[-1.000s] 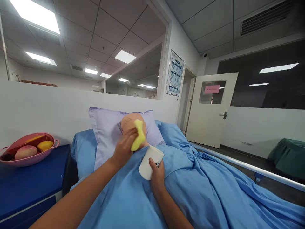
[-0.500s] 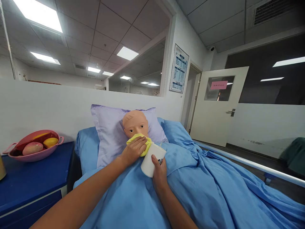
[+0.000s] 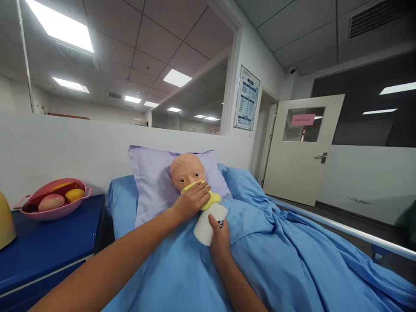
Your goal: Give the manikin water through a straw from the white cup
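A bald manikin (image 3: 186,167) lies with its head on a lilac pillow (image 3: 151,182), tucked under a blue quilt (image 3: 260,242). My left hand (image 3: 192,201) presses a yellow cloth (image 3: 212,200) over the manikin's mouth and chin, its fingers lying across the fabric. Close below, my right hand (image 3: 220,238) grips a white cup (image 3: 205,225) with a dark printed mark on its side. The cup is tilted, and its upper rim is near the cloth's lower edge. The inside of the cup cannot be seen.
On the left, a blue bedside cabinet (image 3: 58,242) bears a pink basket (image 3: 52,212) of fruit and a yellow rounded object (image 3: 5,221). A white bed rail (image 3: 344,227) runs along the right side. Behind the bed stands a white wall (image 3: 81,143); an open door (image 3: 295,169) is farther right.
My left hand and the cloth have shifted slightly right across the manikin's mouth. The cup stays in my right hand. The whole view has moved a little.
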A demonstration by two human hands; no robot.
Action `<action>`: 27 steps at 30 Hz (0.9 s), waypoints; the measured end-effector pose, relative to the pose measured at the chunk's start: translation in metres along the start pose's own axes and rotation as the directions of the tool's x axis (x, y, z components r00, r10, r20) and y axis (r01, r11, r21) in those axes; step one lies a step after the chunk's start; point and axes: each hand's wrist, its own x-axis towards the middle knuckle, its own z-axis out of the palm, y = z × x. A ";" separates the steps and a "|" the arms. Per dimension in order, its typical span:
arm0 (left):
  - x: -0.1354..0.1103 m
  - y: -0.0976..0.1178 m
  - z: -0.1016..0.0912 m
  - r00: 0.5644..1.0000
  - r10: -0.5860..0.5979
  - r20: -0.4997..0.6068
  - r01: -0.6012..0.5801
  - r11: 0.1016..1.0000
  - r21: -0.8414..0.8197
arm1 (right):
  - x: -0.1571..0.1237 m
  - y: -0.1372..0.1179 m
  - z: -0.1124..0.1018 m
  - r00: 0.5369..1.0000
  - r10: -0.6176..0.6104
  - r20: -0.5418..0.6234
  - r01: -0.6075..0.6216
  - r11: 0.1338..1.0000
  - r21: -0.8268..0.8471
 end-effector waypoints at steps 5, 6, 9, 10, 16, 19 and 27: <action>-0.033 -0.013 0.007 0.993 -0.055 0.104 0.068 0.989 -0.129 | 0.002 0.004 -0.001 1.000 0.010 0.012 -0.010 1.000 0.024; -0.040 -0.012 0.006 0.993 -0.060 0.104 0.075 0.987 -0.142 | 0.003 0.004 -0.002 1.000 0.010 0.019 -0.010 1.000 0.029; -0.051 -0.003 0.002 0.994 -0.072 0.083 0.080 0.991 -0.106 | 0.004 0.007 -0.003 0.999 0.016 0.039 -0.018 0.999 0.034; -0.049 0.000 0.000 0.995 -0.069 0.075 0.075 0.994 -0.076 | 0.004 0.007 -0.004 0.999 0.009 0.044 -0.010 0.999 0.037; -0.013 0.007 -0.004 0.997 -0.050 -0.052 0.055 0.993 0.103 | 0.001 0.001 -0.002 0.999 0.019 0.026 -0.020 1.000 0.010; -0.013 0.000 0.005 0.999 -0.029 -0.013 0.030 0.998 0.061 | -0.001 -0.003 0.001 1.000 0.014 -0.012 -0.014 1.000 0.015; -0.069 0.009 0.012 0.984 -0.177 0.022 0.178 0.983 -0.038 | -0.001 -0.002 -0.004 0.997 0.082 0.003 -0.082 0.996 0.039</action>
